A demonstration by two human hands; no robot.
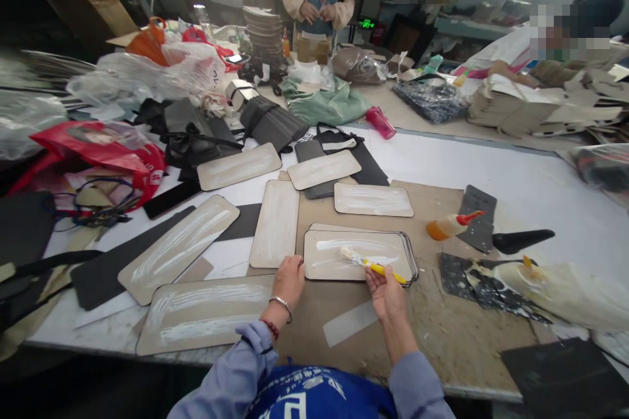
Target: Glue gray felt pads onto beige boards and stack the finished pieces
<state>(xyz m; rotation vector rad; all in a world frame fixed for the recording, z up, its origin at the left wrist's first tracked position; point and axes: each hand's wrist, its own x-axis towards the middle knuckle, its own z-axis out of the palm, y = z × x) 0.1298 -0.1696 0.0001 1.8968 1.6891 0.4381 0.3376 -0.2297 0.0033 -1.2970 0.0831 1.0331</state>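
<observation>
My right hand is closed around the yellow handle of a brush. The brush's pale, coated bristles rest on the top beige panel of a small stack, where white wet-looking streaks run lengthwise. At that stack's lower left corner, my left hand has its fingers curled against the panel's edge; the fingertips are partly hidden. Close by lie more rounded beige panels with white streaks: an upright one, a slanted one and a long one near my left forearm.
An orange-filled bottle with a red nozzle lies right of the stack, near a black-handled tool and a glue-crusted pale bag. Plastic bags crowd the left. A pink bottle lies farther back. A person stands across the table.
</observation>
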